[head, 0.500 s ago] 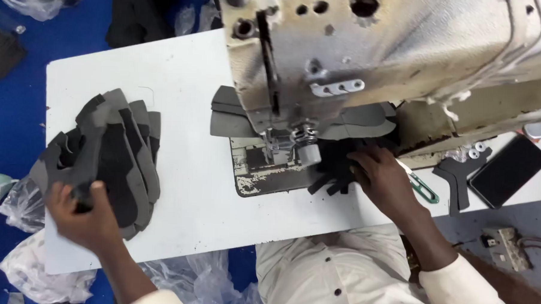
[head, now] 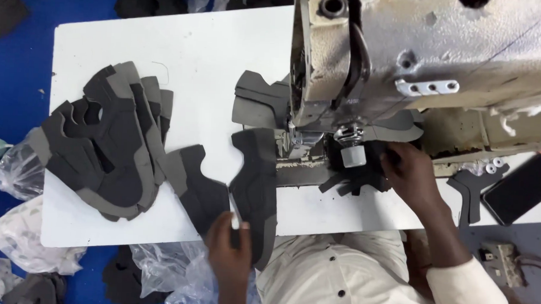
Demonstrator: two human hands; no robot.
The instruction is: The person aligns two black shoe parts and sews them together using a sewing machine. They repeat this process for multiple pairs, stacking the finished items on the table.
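Grey shoe-upper pieces (head: pixel 112 140) lie stacked at the white table's (head: pixel 184 53) left. Near the front edge, the left hand (head: pixel 231 246) pinches one grey upper piece (head: pixel 254 187) between closed fingers, forearm rising from below. Beneath the sewing machine (head: pixel 418 55), the right hand (head: pixel 408 169) presses curled fingers on dark fabric pieces (head: pixel 356 179).

One sewing machine (head: pixel 429 61) occupies the 1 o'clock sector of one white table (head: pixel 184 41). One stack of grey shoe-upper pieces (head: pixel 106 140) lies at 9 o'clock; its layers overlap, so the piece count cannot be told. One grey upper piece (head: pixel 254 187) lies at 6 o'clock, gripped by one left hand (head: pixel 231 249). One right hand (head: pixel 411 169) rests at 3 o'clock on one bundle of dark pieces (head: pixel 356 179). One small dark Y-shaped cutout (head: pixel 473 186) and one black phone (head: pixel 521 189) lie at 4 o'clock. Two clear plastic bags (head: pixel 18 167) show at 8 o'clock.
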